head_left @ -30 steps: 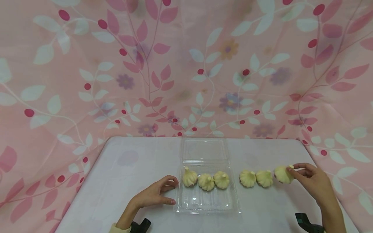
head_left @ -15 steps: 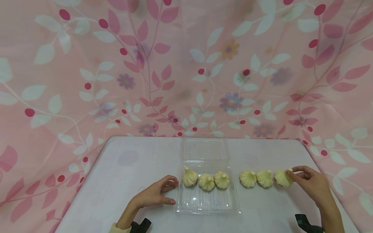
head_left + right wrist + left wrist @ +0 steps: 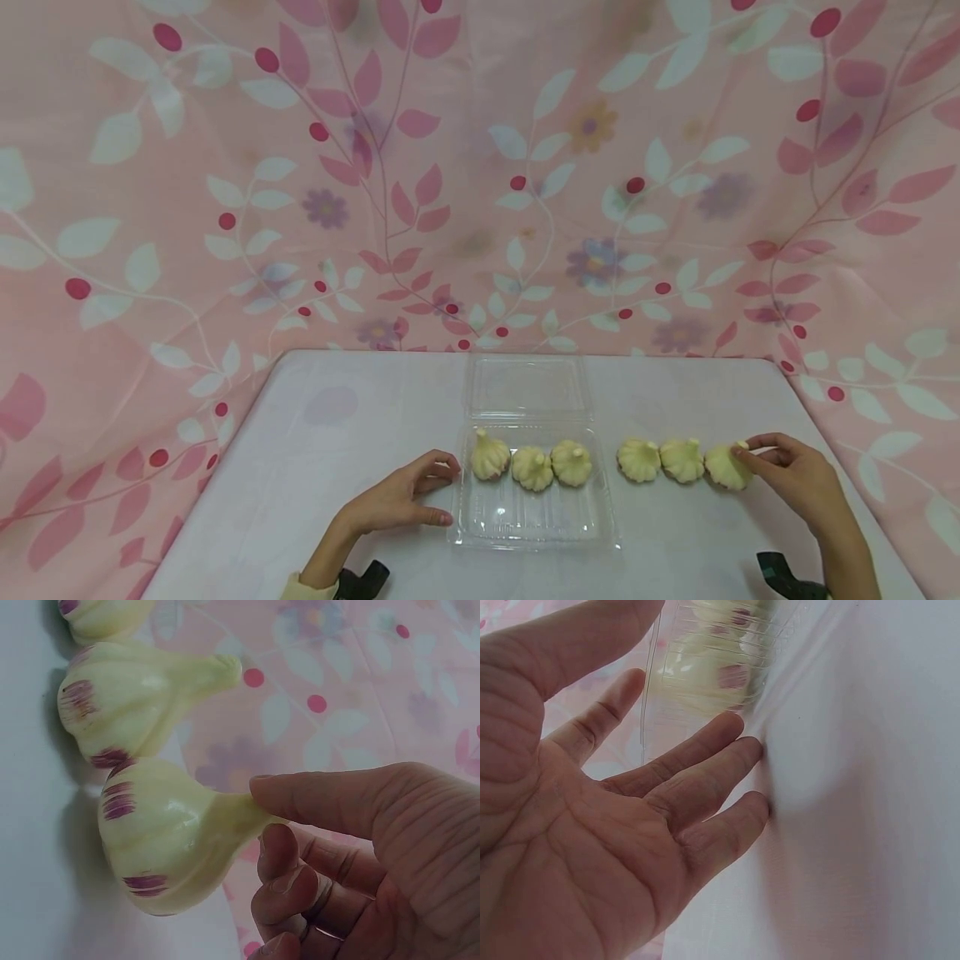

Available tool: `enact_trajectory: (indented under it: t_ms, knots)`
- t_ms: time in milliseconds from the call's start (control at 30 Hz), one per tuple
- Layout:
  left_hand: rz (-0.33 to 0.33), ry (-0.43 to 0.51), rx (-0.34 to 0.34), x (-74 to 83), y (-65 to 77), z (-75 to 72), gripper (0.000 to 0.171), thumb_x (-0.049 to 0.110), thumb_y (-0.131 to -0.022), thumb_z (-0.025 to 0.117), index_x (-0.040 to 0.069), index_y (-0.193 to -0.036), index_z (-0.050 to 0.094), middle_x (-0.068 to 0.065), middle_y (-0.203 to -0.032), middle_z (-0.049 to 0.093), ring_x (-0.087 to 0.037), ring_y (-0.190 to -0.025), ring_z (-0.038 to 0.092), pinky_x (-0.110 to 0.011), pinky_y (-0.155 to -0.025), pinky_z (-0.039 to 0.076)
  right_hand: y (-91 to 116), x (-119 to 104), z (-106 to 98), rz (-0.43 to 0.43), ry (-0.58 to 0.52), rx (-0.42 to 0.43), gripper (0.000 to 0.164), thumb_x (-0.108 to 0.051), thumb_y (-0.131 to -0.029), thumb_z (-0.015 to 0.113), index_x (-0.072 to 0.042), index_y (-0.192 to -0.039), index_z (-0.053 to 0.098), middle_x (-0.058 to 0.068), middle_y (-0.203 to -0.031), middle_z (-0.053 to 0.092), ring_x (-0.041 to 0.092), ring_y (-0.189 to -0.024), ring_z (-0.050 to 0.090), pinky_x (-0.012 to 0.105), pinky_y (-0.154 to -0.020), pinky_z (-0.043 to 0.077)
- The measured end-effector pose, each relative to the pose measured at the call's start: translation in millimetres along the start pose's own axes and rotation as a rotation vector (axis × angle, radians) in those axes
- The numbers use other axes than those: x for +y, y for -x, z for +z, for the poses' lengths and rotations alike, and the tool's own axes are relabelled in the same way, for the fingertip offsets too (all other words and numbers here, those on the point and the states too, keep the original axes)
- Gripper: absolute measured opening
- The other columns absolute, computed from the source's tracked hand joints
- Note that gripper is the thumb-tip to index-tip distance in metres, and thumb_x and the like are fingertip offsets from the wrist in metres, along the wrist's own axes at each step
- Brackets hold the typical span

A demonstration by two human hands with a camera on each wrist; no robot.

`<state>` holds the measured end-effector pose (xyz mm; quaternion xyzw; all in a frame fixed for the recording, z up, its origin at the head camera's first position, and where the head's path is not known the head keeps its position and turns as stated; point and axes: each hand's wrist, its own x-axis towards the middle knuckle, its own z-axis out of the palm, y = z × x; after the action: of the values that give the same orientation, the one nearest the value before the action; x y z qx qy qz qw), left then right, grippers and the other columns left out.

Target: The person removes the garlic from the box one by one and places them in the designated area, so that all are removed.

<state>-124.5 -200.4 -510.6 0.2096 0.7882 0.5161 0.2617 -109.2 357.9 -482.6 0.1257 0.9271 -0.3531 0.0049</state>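
Note:
My right hand (image 3: 798, 475) pinches the stem of a garlic bulb (image 3: 165, 840) between thumb and fingers. This bulb, pale with purple streaks, is at the right end of a row on the table. Two more garlic bulbs (image 3: 682, 461) stand in line to its left. In the head view, my left hand (image 3: 401, 496) lies beside the left edge of a clear plastic box (image 3: 532, 525), its fingers relaxed and holding nothing. The left wrist view shows its palm and spread fingers near the box wall. Three garlic bulbs (image 3: 532, 468) sit across the back half of the box.
The clear lid (image 3: 528, 387) is folded back flat behind the box. All of it rests on a white table (image 3: 360, 400). A pink curtain (image 3: 480, 208) with leaves and flowers hangs behind the far edge. Black wrist mounts (image 3: 787, 575) sit below the hands.
My right hand has lowered its garlic bulb and brought it nearer to the front, against the neighbouring one. My left hand and the box have stayed in place.

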Motion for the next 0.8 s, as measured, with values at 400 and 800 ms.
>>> enact_trajectory:
  t_ms: [400,800]
  knots:
    - [0.003,-0.004,-0.001,1.1,0.1,-0.1,0.067,0.023,-0.081,0.083,0.017,-0.137,0.046,-0.007,-0.138,0.053,-0.031,-0.133,0.047,-0.053,-0.108,0.037,-2.4,-2.4,4.0,-0.002,0.017,-0.027,0.057,-0.049,-0.091,0.067,0.003,-0.114,0.064,0.006,-0.081,0.067,0.019,-0.075,0.053,0.03,-0.058,0.04]
    - [0.009,0.005,-0.008,1.7,0.6,-0.3,0.066,0.023,-0.082,0.083,0.016,-0.136,0.046,-0.009,-0.138,0.052,-0.032,-0.132,0.047,-0.054,-0.107,0.037,-3.3,-5.6,5.9,-0.029,0.032,-0.055,0.059,-0.051,-0.09,0.068,0.002,-0.117,0.062,0.004,-0.082,0.067,0.018,-0.075,0.054,0.029,-0.057,0.041]
